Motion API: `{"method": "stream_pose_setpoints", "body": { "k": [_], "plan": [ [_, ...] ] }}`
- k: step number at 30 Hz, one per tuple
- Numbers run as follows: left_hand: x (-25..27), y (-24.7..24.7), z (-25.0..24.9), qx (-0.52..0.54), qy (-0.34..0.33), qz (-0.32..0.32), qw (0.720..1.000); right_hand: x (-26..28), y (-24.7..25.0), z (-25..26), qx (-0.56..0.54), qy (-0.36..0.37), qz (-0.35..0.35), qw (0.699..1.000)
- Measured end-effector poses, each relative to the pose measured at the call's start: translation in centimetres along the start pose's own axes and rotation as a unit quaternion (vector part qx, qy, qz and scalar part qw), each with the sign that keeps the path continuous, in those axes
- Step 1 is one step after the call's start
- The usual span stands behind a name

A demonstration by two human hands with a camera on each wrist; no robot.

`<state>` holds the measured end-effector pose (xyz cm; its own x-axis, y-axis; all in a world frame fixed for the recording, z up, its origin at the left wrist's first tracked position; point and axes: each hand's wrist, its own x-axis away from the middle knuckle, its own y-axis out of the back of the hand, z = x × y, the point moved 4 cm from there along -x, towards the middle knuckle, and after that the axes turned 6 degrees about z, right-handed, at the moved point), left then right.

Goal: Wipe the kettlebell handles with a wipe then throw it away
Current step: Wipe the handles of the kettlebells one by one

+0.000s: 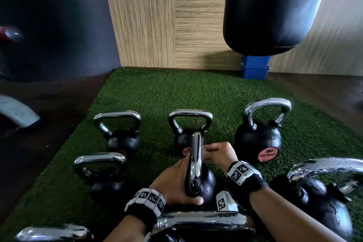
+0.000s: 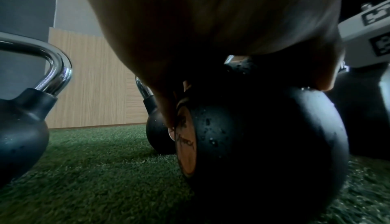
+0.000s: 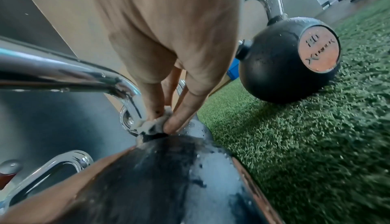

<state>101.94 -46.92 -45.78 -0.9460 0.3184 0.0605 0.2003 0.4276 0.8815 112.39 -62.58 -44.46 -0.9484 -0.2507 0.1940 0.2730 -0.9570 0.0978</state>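
Observation:
A black kettlebell (image 1: pixel 206 184) with a chrome handle (image 1: pixel 196 163) stands on the turf in the middle of the head view, its handle end-on to me. My left hand (image 1: pixel 176 180) grips it low down, the thumb laid across the near side of the ball and the fingers curled over the far side (image 2: pixel 263 144). My right hand (image 1: pixel 214 154) is on the handle's right side. In the right wrist view its fingers pinch a crumpled white wipe (image 3: pixel 152 124) against the foot of the handle, where the chrome meets the ball. Water drops speckle the ball.
Several more chrome-handled kettlebells ring this one on the green turf (image 1: pixel 157 92): one behind (image 1: pixel 189 124), one right with a pink label (image 1: pixel 259 139), two left (image 1: pixel 121 139), one at my wrists (image 1: pixel 200 222). A black punching bag (image 1: pixel 271 10) hangs over a blue box (image 1: pixel 255 67).

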Motion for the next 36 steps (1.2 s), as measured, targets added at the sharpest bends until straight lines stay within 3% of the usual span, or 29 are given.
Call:
{"method": "stream_pose_setpoints", "body": {
  "k": [5, 10, 14, 16, 18, 20, 24, 29, 36],
  "plan": [
    [-0.4, 0.0, 0.1, 0.011, -0.016, 0.012, 1.000, -0.7, -0.2, -0.1, -0.019, -0.031, -0.033, 0.999],
    [-0.3, 0.0, -0.2, 0.022, -0.003, 0.006, 1.000, -1.6, 0.0, 1.2, -0.074, 0.025, -0.083, 0.993],
    [-0.4, 0.3, -0.2, 0.008, 0.010, 0.023, 1.000, -1.1, -0.1, 1.0, -0.096, 0.008, -0.042, 0.994],
    [-0.6, 0.3, -0.1, -0.001, 0.029, 0.030, 0.999, -0.8, 0.1, 2.0, -0.081, 0.037, -0.042, 0.995],
    [-0.7, 0.3, 0.2, 0.003, 0.057, 0.030, 0.998, -0.4, 0.6, 3.6, 0.017, 0.108, -0.067, 0.992],
    [-0.7, 0.1, 0.6, -0.008, 0.073, 0.028, 0.997, 0.8, 0.8, 5.0, 0.129, 0.182, -0.080, 0.972],
    [-1.2, -0.5, 1.8, -0.029, 0.082, 0.025, 0.996, 3.5, 0.8, 6.7, 0.245, 0.298, -0.036, 0.922],
    [-2.1, -0.3, 2.8, 0.035, 0.062, 0.022, 0.997, 3.6, 0.4, 8.7, 0.287, 0.301, 0.006, 0.909],
    [-1.7, 0.2, 3.5, 0.169, 0.033, -0.011, 0.985, 6.4, -1.9, 9.1, 0.327, 0.392, 0.084, 0.856]
  ]
}}
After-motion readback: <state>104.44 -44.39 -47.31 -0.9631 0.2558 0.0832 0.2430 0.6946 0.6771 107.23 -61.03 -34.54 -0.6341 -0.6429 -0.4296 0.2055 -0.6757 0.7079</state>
